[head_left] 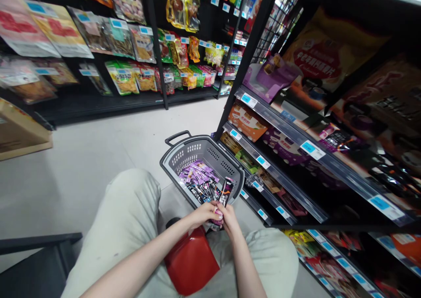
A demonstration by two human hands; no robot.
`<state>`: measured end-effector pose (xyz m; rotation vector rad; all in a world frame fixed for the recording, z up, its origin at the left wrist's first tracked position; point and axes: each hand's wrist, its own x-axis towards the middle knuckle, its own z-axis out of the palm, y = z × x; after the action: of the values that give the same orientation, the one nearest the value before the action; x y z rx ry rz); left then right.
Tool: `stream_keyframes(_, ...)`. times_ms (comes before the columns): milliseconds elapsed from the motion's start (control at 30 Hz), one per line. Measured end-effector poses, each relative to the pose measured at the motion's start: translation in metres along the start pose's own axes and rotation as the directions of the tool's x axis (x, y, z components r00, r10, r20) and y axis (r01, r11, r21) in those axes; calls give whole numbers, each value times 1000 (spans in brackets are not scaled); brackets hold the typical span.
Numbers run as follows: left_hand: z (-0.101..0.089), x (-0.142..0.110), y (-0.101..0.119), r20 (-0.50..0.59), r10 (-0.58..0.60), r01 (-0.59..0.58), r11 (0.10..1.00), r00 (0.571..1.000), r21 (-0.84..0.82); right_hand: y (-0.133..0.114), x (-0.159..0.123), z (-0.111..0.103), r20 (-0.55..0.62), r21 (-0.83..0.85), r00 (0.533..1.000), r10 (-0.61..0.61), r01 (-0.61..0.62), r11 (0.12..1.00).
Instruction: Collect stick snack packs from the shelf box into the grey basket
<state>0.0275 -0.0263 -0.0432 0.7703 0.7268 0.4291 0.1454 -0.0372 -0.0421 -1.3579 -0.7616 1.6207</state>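
My left hand (203,213) and my right hand (230,221) meet in front of my knees, at the near edge of a grey shopping basket (215,151). Both are closed around slim stick sachets (226,192); a black one with orange markings sticks up above the fingers, and a purple end shows below. How many sachets are held is hidden by the fingers. Inside the basket lie a heap of purple stick sachets (199,171) and a heap of black ones (205,190). The basket stands on the floor with its handle folded outward at the far left.
A red stool seat (192,263) is between my legs. Close on the right rises a shelf unit (279,118) with boxes and packets. Snack bags hang on black shelving (131,98) across the aisle. A cardboard box (23,131) stands at left, above a black frame (39,254).
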Motion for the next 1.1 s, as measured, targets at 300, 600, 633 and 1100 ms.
stream_keyframes(300,0,-3,4,-41,-186,182,979,982,-96,3,-2,2,-28,67,981,193,-191,979)
stream_keyframes(600,0,-3,3,-35,-203,199,975,978,-94,2,-4,2,2,87,974,228,-228,970)
stream_keyframes(633,0,-3,3,-36,-201,197,976,979,-92,1,-5,2,7,87,974,225,-224,971)
stream_keyframes(1100,-1,-7,4,69,-108,95,982,992,160,-9,0,-11,-52,190,998,37,-27,981)
